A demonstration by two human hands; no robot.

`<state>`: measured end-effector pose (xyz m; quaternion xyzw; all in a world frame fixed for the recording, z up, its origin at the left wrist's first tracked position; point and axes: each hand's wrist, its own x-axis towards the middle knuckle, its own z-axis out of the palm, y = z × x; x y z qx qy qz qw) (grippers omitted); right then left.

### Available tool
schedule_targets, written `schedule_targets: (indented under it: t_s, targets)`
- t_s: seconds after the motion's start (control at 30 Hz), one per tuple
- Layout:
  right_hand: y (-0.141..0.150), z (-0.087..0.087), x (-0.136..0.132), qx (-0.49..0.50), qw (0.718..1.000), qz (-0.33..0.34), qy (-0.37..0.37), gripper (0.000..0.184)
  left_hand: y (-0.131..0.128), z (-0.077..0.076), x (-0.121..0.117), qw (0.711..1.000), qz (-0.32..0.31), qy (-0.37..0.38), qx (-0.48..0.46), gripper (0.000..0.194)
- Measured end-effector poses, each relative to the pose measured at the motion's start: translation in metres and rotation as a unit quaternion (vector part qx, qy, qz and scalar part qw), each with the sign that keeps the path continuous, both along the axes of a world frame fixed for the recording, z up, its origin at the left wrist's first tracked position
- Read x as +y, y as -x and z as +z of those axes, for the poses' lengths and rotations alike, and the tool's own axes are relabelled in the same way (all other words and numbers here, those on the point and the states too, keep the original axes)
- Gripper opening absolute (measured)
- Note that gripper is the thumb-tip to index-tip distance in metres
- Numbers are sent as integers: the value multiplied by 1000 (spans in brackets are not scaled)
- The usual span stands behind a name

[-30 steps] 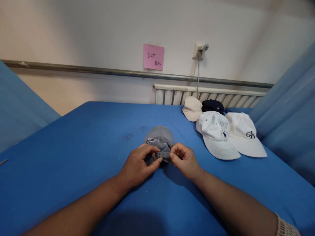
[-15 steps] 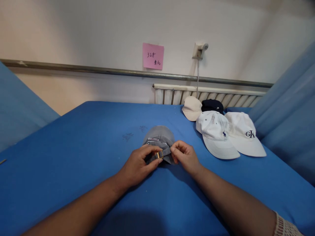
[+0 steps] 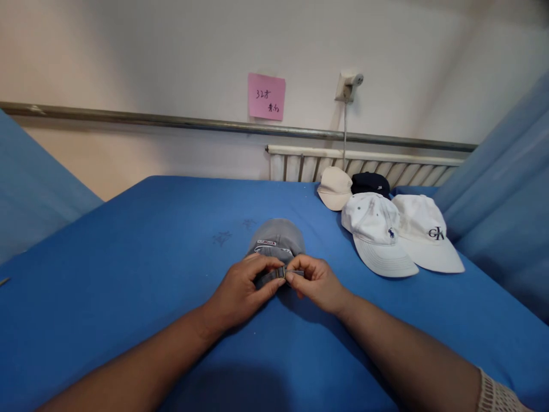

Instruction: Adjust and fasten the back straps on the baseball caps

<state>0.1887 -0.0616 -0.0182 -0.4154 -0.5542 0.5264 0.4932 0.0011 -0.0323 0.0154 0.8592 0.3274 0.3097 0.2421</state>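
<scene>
The gray baseball cap [image 3: 278,230] sits near the middle of the blue cloth [image 3: 128,274], with its back strap [image 3: 266,278] turned to the person. Half a second ago the right hand [image 3: 317,283] was farther out along the strap. Now it has come in close to the little metal buckle [image 3: 281,272]. The left hand [image 3: 243,289] has stayed by the buckle, thumb and finger pinched on it. The right thumb and finger are pinched on the strap just beside it. So both hands seem to be busy at the same small spot, where the strap meets the buckle.

Fingers cover much of the strap, so I can't tell how far it goes through. The cap's brim is hidden, and the words on its small patch [image 3: 266,243] are too tiny to read.
</scene>
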Motion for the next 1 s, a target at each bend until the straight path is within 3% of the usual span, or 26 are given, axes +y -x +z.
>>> schedule_targets:
  t_s: [0.3, 0.4, 0.5, 0.6, 0.73, 0.8, 0.9, 1.0]
  targets:
    - [-14, 2, 7, 25, 994, 105, 31, 26, -1, 0, -3, 998, -47, -10, 28, 21]
    - [-16, -2, 10, 80, 987, 129, 55, 29, -2, 2, -3, 999, -42, -12, 23, 21]
    - [-16, -3, 11, 46, 987, 144, 46, 31, -3, 2, -3, 999, -30, -3, 13, 20]
    - [-15, -2, 10, -16, 993, 117, 7, 30, -2, 0, 1, 999, -13, 28, -9, 19]
    - [-14, -1, 6, -38, 996, -16, -77, 18, 0, -1, 6, 995, -5, 85, -45, 22]
    - [-13, 1, 2, -66, 988, -58, -129, 23, 1, 1, 7, 993, -15, 104, -57, 22]
    - [-11, 2, -2, -141, 972, -46, -181, 32, 1, 2, 4, 990, -19, 122, -72, 21]
    - [-8, 3, -4, -199, 957, -48, -204, 24, 1, 2, 1, 987, -9, 139, -81, 22]
